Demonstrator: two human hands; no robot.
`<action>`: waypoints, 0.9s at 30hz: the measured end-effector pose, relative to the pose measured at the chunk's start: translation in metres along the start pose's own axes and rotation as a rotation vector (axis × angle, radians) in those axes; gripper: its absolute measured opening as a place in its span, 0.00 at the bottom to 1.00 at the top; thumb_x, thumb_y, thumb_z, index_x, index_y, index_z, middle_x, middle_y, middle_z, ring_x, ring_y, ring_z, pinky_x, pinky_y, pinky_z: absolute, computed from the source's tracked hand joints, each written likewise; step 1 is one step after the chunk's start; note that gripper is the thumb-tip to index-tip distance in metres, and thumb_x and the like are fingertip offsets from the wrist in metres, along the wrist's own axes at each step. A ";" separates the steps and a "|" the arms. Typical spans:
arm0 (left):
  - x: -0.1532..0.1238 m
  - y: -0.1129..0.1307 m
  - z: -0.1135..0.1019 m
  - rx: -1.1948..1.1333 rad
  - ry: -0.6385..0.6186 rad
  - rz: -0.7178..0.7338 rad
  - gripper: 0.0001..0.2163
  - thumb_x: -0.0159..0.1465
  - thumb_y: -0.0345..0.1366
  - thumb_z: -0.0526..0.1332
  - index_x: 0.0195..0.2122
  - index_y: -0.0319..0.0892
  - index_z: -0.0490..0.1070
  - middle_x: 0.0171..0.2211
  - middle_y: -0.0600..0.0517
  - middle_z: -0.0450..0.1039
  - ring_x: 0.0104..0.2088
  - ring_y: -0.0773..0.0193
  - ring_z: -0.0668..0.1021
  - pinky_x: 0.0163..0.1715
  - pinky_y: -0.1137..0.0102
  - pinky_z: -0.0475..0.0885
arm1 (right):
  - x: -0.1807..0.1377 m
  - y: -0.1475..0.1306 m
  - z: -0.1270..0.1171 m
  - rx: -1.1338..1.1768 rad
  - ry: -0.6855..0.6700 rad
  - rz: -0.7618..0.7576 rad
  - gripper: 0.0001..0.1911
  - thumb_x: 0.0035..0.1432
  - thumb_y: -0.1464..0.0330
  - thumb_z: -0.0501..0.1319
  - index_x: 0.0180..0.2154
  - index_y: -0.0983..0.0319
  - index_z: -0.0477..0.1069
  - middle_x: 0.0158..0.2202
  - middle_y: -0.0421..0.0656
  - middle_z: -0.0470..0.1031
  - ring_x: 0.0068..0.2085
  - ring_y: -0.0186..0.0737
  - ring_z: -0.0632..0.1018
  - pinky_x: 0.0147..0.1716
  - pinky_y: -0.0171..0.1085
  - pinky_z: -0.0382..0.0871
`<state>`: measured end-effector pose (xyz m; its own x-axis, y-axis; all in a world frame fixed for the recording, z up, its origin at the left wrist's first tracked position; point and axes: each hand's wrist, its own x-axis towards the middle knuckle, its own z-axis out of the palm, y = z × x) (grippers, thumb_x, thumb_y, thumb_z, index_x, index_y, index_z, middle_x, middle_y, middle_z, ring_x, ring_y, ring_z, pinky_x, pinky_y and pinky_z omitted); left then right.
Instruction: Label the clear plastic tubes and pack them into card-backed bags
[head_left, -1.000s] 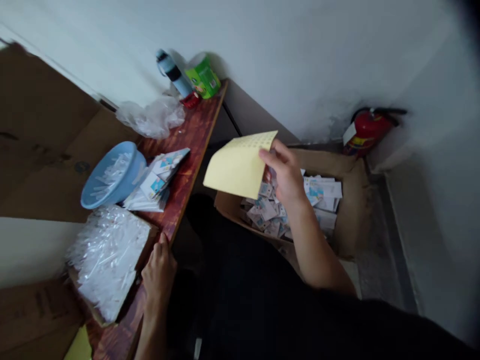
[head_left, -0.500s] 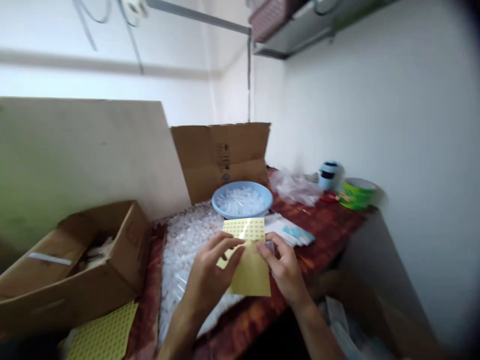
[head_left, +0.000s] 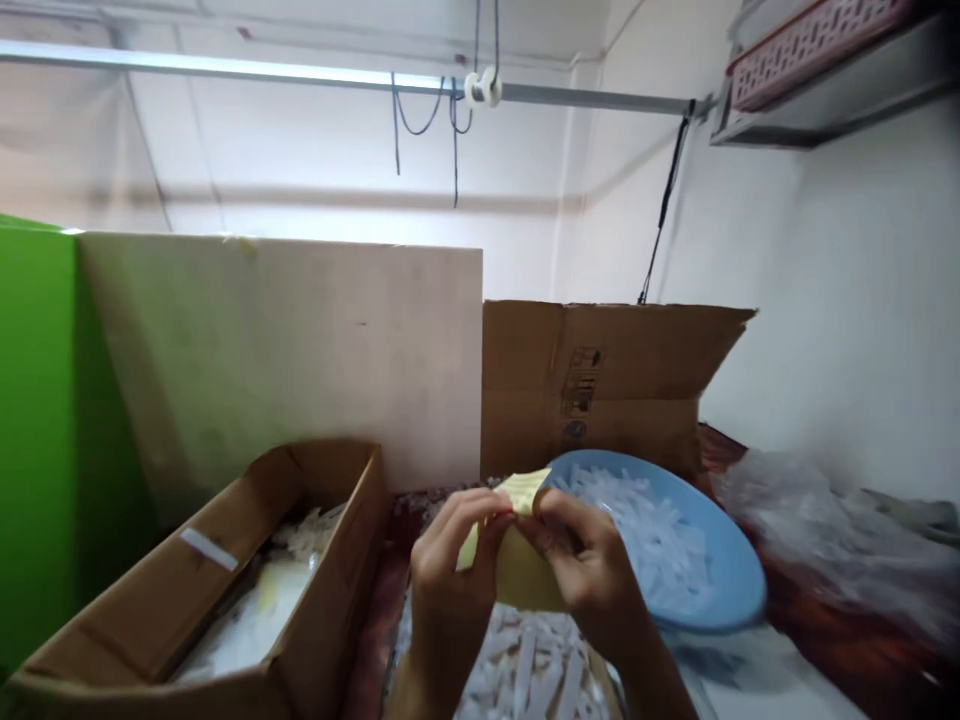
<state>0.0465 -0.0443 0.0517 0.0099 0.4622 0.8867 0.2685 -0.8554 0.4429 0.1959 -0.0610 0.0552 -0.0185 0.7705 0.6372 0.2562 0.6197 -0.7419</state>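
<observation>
Both hands hold a pale yellow sheet (head_left: 523, 572) up in front of me, over the table. My left hand (head_left: 450, 580) pinches its upper edge with curled fingers. My right hand (head_left: 589, 565) grips the same edge from the right, fingers closed. The sheet's top corner is bent over between the fingertips. Under the hands lies a heap of small clear plastic pieces (head_left: 525, 670). A blue bowl (head_left: 720, 590) holding more of those pieces sits just right of my right hand.
An open cardboard box (head_left: 225, 590) with white contents stands at the left. A cardboard flap (head_left: 600, 385) and a pale board (head_left: 300, 340) stand behind the table. Crumpled clear plastic bags (head_left: 832, 540) lie at the right. A green panel (head_left: 37, 430) is at far left.
The view swung from the floor box at my right up to the table. My left hand left the table edge and joined my right on the yellow sheet, which rose closer to the camera.
</observation>
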 end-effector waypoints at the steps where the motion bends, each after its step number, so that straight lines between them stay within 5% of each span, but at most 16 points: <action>1: -0.004 -0.006 0.000 0.014 0.000 0.013 0.09 0.66 0.23 0.63 0.41 0.44 0.75 0.39 0.52 0.78 0.41 0.64 0.81 0.44 0.72 0.76 | -0.001 0.004 0.002 -0.007 -0.012 -0.010 0.12 0.68 0.64 0.61 0.30 0.60 0.70 0.29 0.37 0.68 0.31 0.34 0.69 0.33 0.31 0.62; 11: -0.007 -0.020 -0.007 -0.022 -0.139 -0.096 0.07 0.69 0.24 0.57 0.40 0.44 0.70 0.42 0.48 0.73 0.45 0.60 0.79 0.46 0.66 0.76 | -0.009 0.013 0.018 -0.092 0.031 -0.003 0.10 0.69 0.66 0.59 0.33 0.58 0.72 0.31 0.38 0.73 0.32 0.36 0.73 0.33 0.32 0.65; 23: -0.001 -0.019 -0.013 0.061 -0.214 0.054 0.08 0.69 0.23 0.58 0.43 0.43 0.68 0.45 0.48 0.71 0.46 0.64 0.77 0.49 0.72 0.74 | -0.007 0.019 0.008 -0.114 0.023 -0.059 0.11 0.68 0.67 0.60 0.30 0.58 0.71 0.31 0.40 0.74 0.32 0.38 0.74 0.32 0.35 0.67; 27: -0.001 -0.019 -0.013 0.064 -0.246 0.062 0.08 0.69 0.23 0.57 0.44 0.43 0.67 0.46 0.47 0.69 0.49 0.64 0.76 0.52 0.70 0.73 | -0.008 0.018 0.011 -0.134 0.078 -0.018 0.04 0.66 0.65 0.63 0.37 0.56 0.74 0.29 0.38 0.74 0.29 0.36 0.73 0.29 0.34 0.65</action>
<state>0.0286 -0.0319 0.0443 0.2602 0.4586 0.8497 0.3205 -0.8711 0.3720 0.1904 -0.0546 0.0341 0.0497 0.7419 0.6687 0.3832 0.6041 -0.6987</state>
